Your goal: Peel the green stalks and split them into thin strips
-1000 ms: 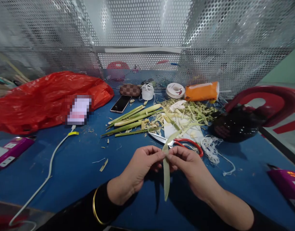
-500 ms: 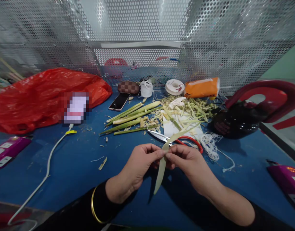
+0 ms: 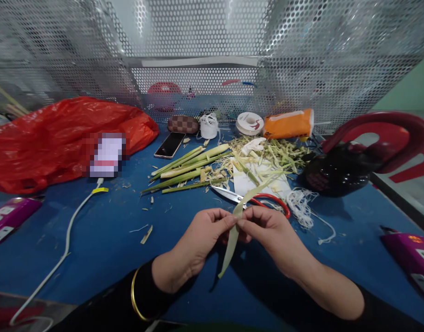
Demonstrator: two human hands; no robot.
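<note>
Blue table [image 3: 104, 267] w/ perforated metal panel [image 3: 201, 32] along far edge. Red plastic bag [image 3: 52, 138] toward far L corner; dark glossy vessel [image 3: 336, 173] w/ red arched handle nr R edge.

Both hands above table's near edge, approx mid. L hand [image 3: 193, 244] & R hand [image 3: 281, 246] nearly touching, thumbs & fingers pinched tight on one pale green leaf strip [image 3: 232, 240]. Strip's upper end slants away to R, past scissors [image 3: 276, 200]; lower tip hangs toward near edge.

Heap of shavings [image 3: 289, 154] btwn table ctr & far edge, cut stalks [image 3: 194, 168] just L of it. Purple power strip [image 3: 14, 216] toward L edge, another purple unit [image 3: 409, 256] nr R edge. Scissors (red handles) lie just beyond the hands, blades pointing L.

Orange pack [image 3: 288, 125] at far edge, R of ctr. Lit phone [image 3: 108, 154], screen blurred, in front of bag, cable attached; dark phone [image 3: 169, 145] farther R. Along far edge: checkered case [image 3: 183, 124], white spool [image 3: 249, 124], white cord bundle [image 3: 209, 127] btwn them. String tangle [image 3: 302, 207] R of scissors.
</note>
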